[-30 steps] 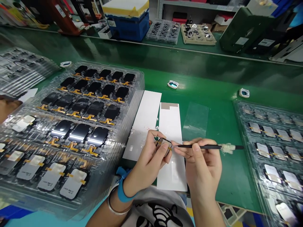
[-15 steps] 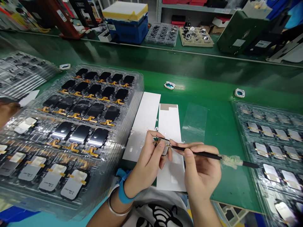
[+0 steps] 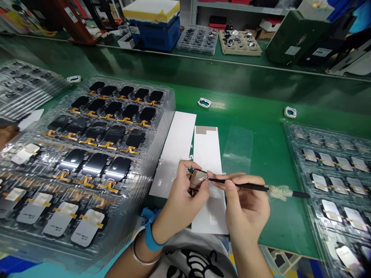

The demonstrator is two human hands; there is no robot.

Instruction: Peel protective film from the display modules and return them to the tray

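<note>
My left hand (image 3: 188,197) pinches a small rounded-square display module (image 3: 199,176) by its edges, its pale back turned up toward me. In my right hand (image 3: 246,204) are black tweezers (image 3: 251,186), held like a pen, with greenish tape wrapped round the rear part. The tweezer tip meets the right edge of the module's back; what it grips there is too small to make out. Both hands are over a white paper strip (image 3: 207,150) with a grey-brown patch at its far end. A second white strip (image 3: 179,133) lies left of it.
To the left, a stacked clear tray (image 3: 171,100) holds several black screens with orange flex cables. Another tray (image 3: 292,154) stands at right. A clear film sheet (image 3: 239,148) and small white-framed parts (image 3: 204,102) lie on the green bench. Another person's hand (image 3: 7,135) shows at far left.
My left thumb has shifted from the module's back down to its lower right edge, uncovering more of the back. The tweezers have moved slightly left.
</note>
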